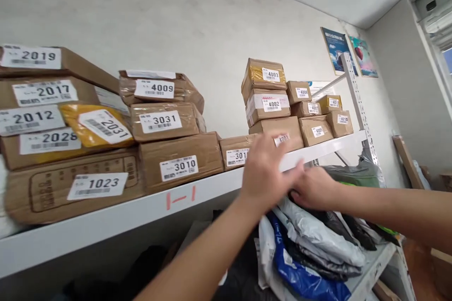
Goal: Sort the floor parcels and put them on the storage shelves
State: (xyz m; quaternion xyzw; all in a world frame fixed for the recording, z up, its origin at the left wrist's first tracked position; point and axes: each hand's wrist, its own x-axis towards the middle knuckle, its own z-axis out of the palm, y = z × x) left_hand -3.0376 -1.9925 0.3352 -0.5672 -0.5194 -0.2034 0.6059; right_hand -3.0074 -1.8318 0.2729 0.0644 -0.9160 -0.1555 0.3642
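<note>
Both hands, left [263, 169] open and flat, right [312, 188] resting open, press the mailer bags [318, 235] stacked just beneath them, which I should lift together, evenly, clear of the shelf [141, 207] above.

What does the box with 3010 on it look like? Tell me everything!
The box 3010 is brown cardboard wrapped in clear shiny tape, with a white barcode label on its front. It lies flat on the white shelf, under box 3031, beside box 1023. Neither hand touches it.
</note>
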